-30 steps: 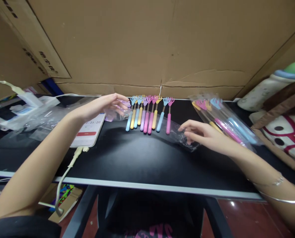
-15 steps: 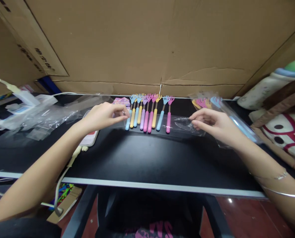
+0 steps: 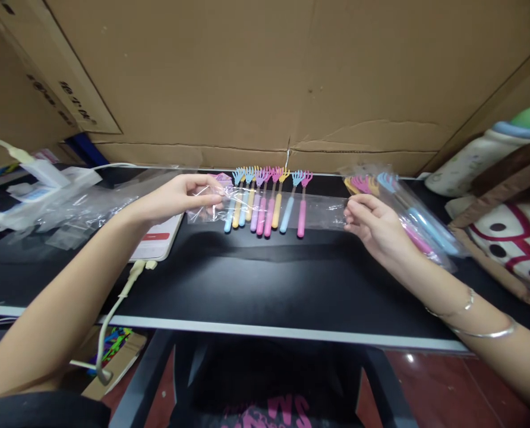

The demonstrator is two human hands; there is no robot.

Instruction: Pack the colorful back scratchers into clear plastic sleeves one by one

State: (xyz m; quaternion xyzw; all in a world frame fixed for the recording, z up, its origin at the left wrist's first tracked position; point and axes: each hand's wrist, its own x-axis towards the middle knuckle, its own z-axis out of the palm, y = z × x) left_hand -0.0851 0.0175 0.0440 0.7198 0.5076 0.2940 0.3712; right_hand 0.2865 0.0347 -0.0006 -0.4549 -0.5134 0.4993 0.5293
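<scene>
Stretched sideways between both hands is a long clear plastic bag [image 3: 325,212]. My left hand [image 3: 182,196] pinches its left end, and my right hand [image 3: 374,223] has the right end between thumb and fingers. Behind the see-through film lies a row of several small back scratchers [image 3: 271,208] with claw-shaped heads, in blue, yellow, purple and pink. Their heads point to the cardboard wall. A small purple printed packet [image 3: 221,178] lies just behind my left fingers, partly hidden.
Bagged back scratchers [image 3: 425,226] lie beyond my right wrist. Empty clear bags [image 3: 95,202] and a white power strip [image 3: 64,184] are at left. A phone [image 3: 160,241] with a cable lies under my left forearm. A bottle [image 3: 463,163] and a cartoon-print bag [image 3: 505,238] stand at right.
The clear bag has risen off the table and is now pulled out straight. My left hand has shifted left and my right hand has turned, its fingers closing on the bag's end.
</scene>
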